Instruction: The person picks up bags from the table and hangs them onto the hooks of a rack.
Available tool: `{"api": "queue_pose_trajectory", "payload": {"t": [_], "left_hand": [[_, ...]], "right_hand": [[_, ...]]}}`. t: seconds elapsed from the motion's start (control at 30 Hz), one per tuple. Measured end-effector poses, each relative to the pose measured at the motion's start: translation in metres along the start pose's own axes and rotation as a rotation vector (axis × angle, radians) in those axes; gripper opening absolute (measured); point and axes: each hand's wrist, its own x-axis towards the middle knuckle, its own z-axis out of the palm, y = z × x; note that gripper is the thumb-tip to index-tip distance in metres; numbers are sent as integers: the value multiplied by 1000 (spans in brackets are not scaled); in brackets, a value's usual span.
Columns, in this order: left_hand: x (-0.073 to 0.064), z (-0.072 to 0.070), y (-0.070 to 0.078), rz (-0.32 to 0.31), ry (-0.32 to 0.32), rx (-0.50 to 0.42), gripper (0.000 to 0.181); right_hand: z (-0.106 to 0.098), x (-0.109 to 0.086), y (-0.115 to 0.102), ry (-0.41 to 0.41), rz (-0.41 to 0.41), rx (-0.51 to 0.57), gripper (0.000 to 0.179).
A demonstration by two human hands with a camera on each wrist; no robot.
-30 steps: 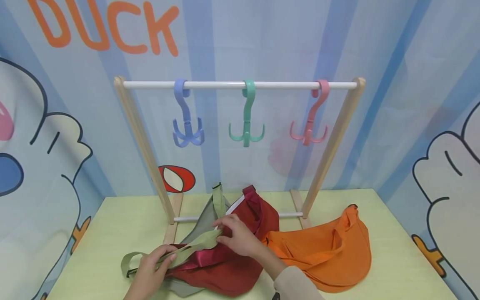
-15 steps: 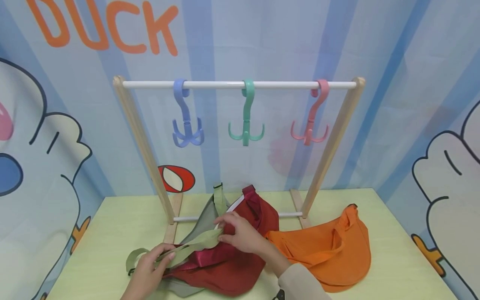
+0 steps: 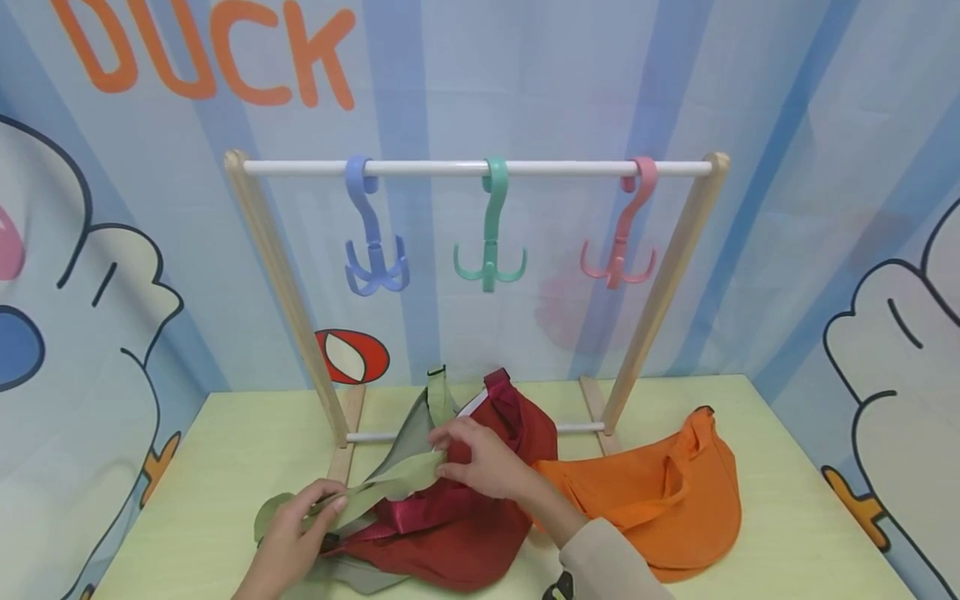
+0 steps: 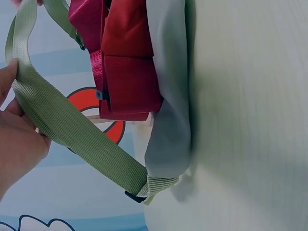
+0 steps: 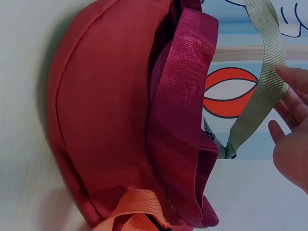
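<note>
Both hands hold the light green webbing strap [image 3: 405,477] of a grey-green sling bag [image 3: 411,440]. My left hand [image 3: 292,529] pinches the strap near its left end, where a loop hangs past the fingers. Farther along it, my right hand [image 3: 483,462] has thumb and fingers on the strap. The strap is lifted over a dark red bag [image 3: 457,546], which lies on top of the grey-green one and covers much of it. In the left wrist view the strap [image 4: 91,149] runs down to a dark buckle at the bag's end.
An orange bag [image 3: 675,533] lies to the right, touching the red one. Behind stands a wooden rack with a white bar [image 3: 427,168], from which blue [image 3: 375,250], green [image 3: 491,242] and pink [image 3: 618,242] hooks hang. A printed curtain [image 3: 480,92] backs the table [image 3: 187,483].
The strap between my hands has risen slightly. My left hand has shifted a little to the left, and the strap's loop at its left side has drawn inward. The bags stay put.
</note>
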Motion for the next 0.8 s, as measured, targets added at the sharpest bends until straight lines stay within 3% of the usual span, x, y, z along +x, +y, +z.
{"api": "queue_pose_trajectory", "payload": {"t": [0.17,0.3,0.8], "left_hand": [[2,-2,0,83,43,5,18],[3,-3,0,112,56,6,19],[6,-7,5,56,54,50,11]], "right_hand": [[-3,1,-3,17,-32,4,32],[-5,2,-4,9,-34,7,33],[-7,2,-5,-3,5,-1,32]]}}
